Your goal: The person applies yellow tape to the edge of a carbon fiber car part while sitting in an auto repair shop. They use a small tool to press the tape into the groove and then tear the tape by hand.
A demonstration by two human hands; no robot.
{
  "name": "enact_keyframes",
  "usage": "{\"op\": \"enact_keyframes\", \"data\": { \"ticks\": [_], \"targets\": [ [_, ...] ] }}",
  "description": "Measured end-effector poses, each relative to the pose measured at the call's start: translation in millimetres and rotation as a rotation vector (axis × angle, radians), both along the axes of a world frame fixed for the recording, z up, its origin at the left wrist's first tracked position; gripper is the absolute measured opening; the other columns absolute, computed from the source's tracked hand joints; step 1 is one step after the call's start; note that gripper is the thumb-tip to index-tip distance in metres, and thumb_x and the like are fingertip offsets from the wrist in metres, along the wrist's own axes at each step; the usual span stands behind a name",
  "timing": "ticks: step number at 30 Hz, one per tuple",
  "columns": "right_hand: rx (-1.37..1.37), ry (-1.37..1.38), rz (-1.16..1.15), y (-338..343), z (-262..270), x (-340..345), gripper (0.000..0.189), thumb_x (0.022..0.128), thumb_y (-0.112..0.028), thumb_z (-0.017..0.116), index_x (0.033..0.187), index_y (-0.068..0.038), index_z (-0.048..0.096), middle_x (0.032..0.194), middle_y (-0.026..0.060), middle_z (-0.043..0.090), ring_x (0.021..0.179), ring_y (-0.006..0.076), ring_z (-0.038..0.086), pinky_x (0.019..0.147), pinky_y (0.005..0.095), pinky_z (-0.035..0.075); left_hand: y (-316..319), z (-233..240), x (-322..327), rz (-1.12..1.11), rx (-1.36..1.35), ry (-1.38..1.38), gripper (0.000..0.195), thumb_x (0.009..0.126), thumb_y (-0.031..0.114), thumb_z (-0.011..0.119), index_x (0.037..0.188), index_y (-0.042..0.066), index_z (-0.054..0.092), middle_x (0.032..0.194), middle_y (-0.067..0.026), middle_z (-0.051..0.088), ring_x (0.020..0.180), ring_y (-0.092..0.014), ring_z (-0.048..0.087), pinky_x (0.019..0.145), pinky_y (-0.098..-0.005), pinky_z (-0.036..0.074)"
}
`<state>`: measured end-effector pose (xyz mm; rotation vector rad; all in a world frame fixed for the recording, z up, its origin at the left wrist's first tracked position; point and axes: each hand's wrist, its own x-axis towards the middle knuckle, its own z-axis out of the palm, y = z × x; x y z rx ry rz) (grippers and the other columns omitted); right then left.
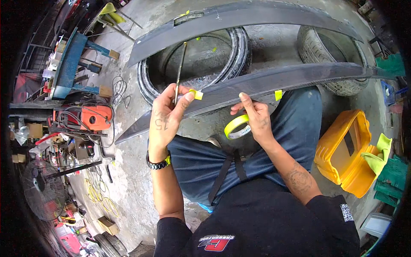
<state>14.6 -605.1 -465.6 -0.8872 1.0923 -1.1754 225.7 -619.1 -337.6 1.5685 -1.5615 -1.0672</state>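
Note:
My left hand point(168, 112) holds a thin dark rod point(180, 69) upright between its fingers and pinches a short piece of yellow masking tape point(196, 94) at the edge of a long carbon-fibre panel point(250, 82). A roll of yellow tape point(237, 127) hangs from the fingers of my right hand point(255, 119), whose thumb points towards the panel. Another small yellow tape piece point(278, 95) sticks to the panel's near edge, right of my right hand. The curved panel lies across in front of my knees, over tyres.
A second dark panel point(237, 17) rests farther off on a tyre point(239, 51) and another tyre point(316, 48). At right stands a yellow plastic container point(340, 147) with a green cloth point(379, 154). At left are a blue stand point(69, 64), an orange machine point(96, 118), cables and a fan point(43, 189).

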Motion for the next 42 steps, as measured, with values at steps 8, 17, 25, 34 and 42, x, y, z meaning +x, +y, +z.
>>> {"op": "enact_keyframes", "data": {
  "ticks": [8, 17, 25, 34, 42],
  "targets": [
    [-0.082, 0.279, 0.518, 19.2, 6.9, 5.9, 0.033, 0.092, -0.029, 0.071, 0.078, 0.001, 0.072, 0.073, 0.0041, 0.072, 0.067, 0.0067, 0.062, 0.063, 0.0248, 0.049, 1.8, -5.7, 6.0, 0.049, 0.02, 0.044, 0.014, 0.096, 0.018, 0.069, 0.095, 0.004, 0.065, 0.07, 0.0107, 0.049, 0.06, 0.0, 0.036, 0.051, -0.0202, 0.026],
    [-0.082, 0.104, 0.532, 43.4, 10.0, -28.0, 0.024, 0.098, -0.014, 0.06, 0.116, -0.002, 0.068, 0.1, 0.0071, 0.075, 0.092, 0.0119, 0.067, 0.079, 0.0267, 0.052, -24.3, -19.5, -11.7, -0.336, -0.021, -0.176, 0.018, 0.092, 0.018, 0.071, 0.096, 0.001, 0.068, 0.085, 0.0022, 0.064, 0.074, -0.005, 0.051, 0.063, -0.0232, 0.041],
    [0.018, -0.039, 0.288, 13.6, 21.4, -11.2, 0.033, 0.091, -0.014, 0.073, 0.116, 0.006, 0.067, 0.11, 0.0134, 0.073, 0.103, 0.0148, 0.067, 0.093, 0.027, 0.051, -44.3, -20.1, -18.4, -0.553, 0.008, -0.224, 0.022, 0.088, 0.022, 0.072, 0.093, 0.001, 0.067, 0.072, -0.0083, 0.059, 0.066, -0.014, 0.052, 0.058, -0.0333, 0.04],
    [-0.026, -0.023, 0.198, 3.8, 16.4, -1.0, 0.031, 0.086, -0.021, 0.079, 0.106, 0.003, 0.074, 0.093, 0.0042, 0.075, 0.085, 0.0077, 0.064, 0.079, 0.0229, 0.05, -60.5, -21.0, -21.8, -0.71, -0.105, -0.243, 0.022, 0.088, 0.022, 0.07, 0.091, 0.0, 0.065, 0.075, -0.0156, 0.061, 0.068, -0.025, 0.058, 0.063, -0.0384, 0.044],
    [-0.016, -0.021, 0.215, 2.9, 14.1, -0.1, 0.027, 0.088, -0.017, 0.077, 0.105, 0.004, 0.074, 0.096, 0.0065, 0.075, 0.088, 0.0086, 0.065, 0.083, 0.0232, 0.05, -64.8, -17.6, -24.9, -0.745, -0.104, -0.29, 0.022, 0.087, 0.021, 0.07, 0.09, 0.0, 0.065, 0.077, -0.0164, 0.063, 0.071, -0.03, 0.06, 0.066, -0.0399, 0.046]
  ]
}}
